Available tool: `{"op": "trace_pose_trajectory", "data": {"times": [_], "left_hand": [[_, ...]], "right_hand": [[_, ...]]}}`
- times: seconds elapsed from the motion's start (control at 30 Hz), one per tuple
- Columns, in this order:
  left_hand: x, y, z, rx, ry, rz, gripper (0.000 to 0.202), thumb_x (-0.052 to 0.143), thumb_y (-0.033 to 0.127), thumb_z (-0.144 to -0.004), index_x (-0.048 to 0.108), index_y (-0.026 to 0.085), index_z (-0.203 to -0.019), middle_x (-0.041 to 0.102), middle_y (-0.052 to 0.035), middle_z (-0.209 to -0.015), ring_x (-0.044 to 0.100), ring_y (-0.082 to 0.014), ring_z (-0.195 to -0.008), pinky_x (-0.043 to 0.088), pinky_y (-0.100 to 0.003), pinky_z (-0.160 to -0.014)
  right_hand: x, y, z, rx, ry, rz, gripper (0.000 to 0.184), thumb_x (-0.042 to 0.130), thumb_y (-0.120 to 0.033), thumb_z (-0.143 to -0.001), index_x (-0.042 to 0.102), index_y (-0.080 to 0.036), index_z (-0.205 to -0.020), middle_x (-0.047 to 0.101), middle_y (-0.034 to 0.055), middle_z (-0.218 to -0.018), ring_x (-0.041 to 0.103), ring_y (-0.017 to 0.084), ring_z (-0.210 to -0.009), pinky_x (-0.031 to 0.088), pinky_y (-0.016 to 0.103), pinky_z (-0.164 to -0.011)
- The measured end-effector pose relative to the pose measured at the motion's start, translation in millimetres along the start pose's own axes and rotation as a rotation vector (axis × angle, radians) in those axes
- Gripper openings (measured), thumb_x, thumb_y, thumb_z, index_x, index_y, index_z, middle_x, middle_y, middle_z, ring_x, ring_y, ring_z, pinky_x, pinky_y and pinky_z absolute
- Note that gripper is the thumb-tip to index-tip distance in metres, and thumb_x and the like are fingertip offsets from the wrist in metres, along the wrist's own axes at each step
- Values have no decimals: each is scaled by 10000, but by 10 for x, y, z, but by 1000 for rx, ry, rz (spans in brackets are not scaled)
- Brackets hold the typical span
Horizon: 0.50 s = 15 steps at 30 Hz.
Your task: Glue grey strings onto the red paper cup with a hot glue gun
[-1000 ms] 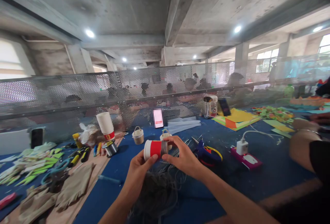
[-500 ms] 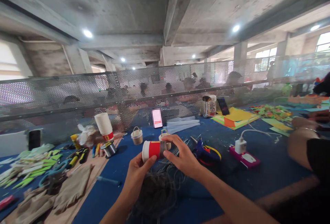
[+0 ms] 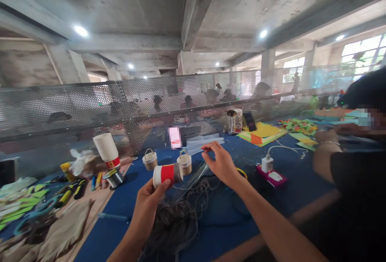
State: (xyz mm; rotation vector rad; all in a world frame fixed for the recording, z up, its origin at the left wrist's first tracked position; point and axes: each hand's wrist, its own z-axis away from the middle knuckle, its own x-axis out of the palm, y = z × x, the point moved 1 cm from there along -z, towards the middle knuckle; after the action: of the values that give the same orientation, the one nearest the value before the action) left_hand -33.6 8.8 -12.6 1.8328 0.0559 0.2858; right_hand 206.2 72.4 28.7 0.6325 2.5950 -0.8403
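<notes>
A paper cup (image 3: 167, 174), white and red with grey yarn wound round one end, lies sideways in my left hand (image 3: 146, 205), thumb pressed on its red side. My right hand (image 3: 224, 165) is raised to the right of the cup, apart from it. Its fingers are curved, with a gap between thumb and forefinger, and I see nothing held in them. Below the cup sits a tangled heap of grey yarn (image 3: 175, 225). Just behind the cup stand two small handled cup baskets, one on the left (image 3: 150, 160) and one on the right (image 3: 185, 164).
Stacked paper cups (image 3: 106, 149), a wire spool (image 3: 113, 178), scissors (image 3: 34, 217) and gloves (image 3: 68, 225) are on the left. A purple power strip (image 3: 273, 176) and coloured paper (image 3: 262, 133) lie on the right, near a person in black (image 3: 356, 189). A mesh partition (image 3: 135, 109) runs behind.
My right hand has let go of the yarn-wrapped end and moved up and right, away from the cup. The left hand keeps hold of the cup. The view has swung slightly right.
</notes>
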Motion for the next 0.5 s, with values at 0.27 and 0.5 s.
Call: {"op": "trace_pose_trajectory", "data": {"times": [0.27,0.5], "left_hand": [[-21,12,-3,6,21,-10,376,797,381,-714,739,183,-1029,756,-18,-891,651,-185,-865,500,-265,-820],[-43,3,-47,33,54,69,392,827,380,-672,750,183,-1003,754,-7,-852,659,-161,-784,522,-249,-756]], "right_hand": [[-305,568,410,181,-311,380,72,632,-215,-837,668,-203,-898,649,70,-916,607,240,-895,447,364,-821],[78,200,432,-75,-465,252,124,586,-217,-903,684,-236,-977,671,32,-1004,588,193,-1000,431,317,-919]]}}
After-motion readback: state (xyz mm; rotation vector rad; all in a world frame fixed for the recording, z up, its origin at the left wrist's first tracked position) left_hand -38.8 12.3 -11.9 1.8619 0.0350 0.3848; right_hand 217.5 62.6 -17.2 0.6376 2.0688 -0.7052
